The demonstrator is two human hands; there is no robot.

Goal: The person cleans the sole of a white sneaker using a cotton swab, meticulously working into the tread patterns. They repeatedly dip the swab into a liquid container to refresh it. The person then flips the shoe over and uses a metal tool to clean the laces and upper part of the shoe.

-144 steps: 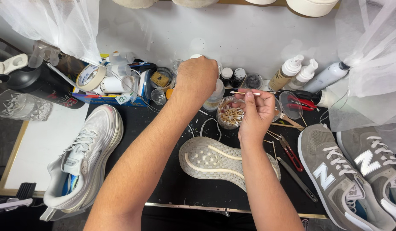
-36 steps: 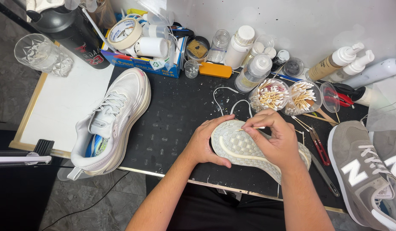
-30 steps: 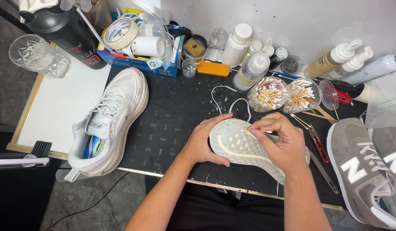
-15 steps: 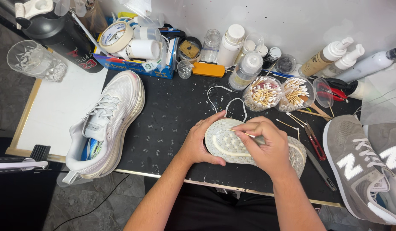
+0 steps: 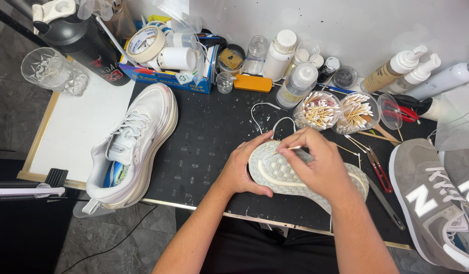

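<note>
here the right hand [image 5: 320, 165] dabs a cotton swab [image 5: 289, 148] near the sole's [image 5: 275, 170] edge

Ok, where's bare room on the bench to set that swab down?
Bare black mat between the white sneaker and the upturned sole under the left hand; also the white board below the glass. Crowded: the back row around the swab jars, and tools beside the grey sneaker.

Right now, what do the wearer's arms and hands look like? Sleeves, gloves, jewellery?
Both forearms are bare up to the frame edge; no sleeve shows. The left hand and right hand are bare: no gloves, and no rings, watch or wristband on the sides that show. Fingernails are short and unpainted. No tape, markings or cables on either arm. Dark clothing shows below, between the arms.
</note>
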